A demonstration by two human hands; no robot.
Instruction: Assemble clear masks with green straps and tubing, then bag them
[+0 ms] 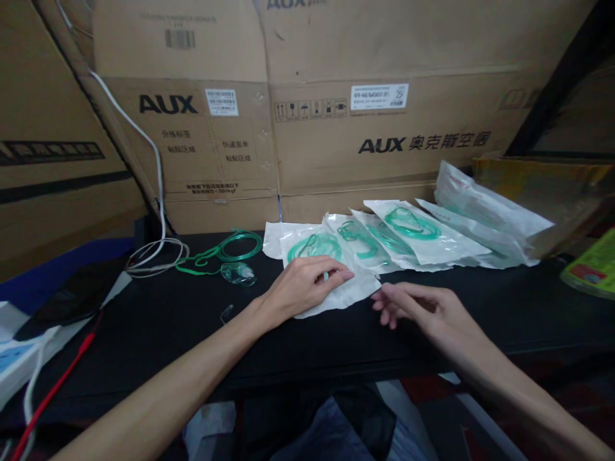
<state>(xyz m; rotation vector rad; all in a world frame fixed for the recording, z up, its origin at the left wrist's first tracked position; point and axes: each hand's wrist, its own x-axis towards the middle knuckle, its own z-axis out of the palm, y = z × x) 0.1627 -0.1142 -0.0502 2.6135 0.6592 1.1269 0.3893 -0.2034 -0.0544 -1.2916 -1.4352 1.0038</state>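
Note:
A clear-fronted white pouch (307, 307) with coiled green tubing (314, 243) inside lies on the black table. My left hand (310, 282) is over this pouch, thumb and fingertips brought together on its surface. At the pouch's right corner, the thumb and index finger of my right hand (418, 304) are pinched together, the other fingers curled. To the left lie a loose green tube (240, 246), a green strap (196, 259) and a small clear mask (237, 274). A small clear piece (227, 313) sits near my left forearm.
Several similar pouches (413, 230) overlap in a row to the right, with more white packs (485, 205) behind. A large cardboard sheet (317, 153) stands at the back. White cable (158, 166), a dark phone-like slab (77, 291) and a red cable (62, 378) are on the left.

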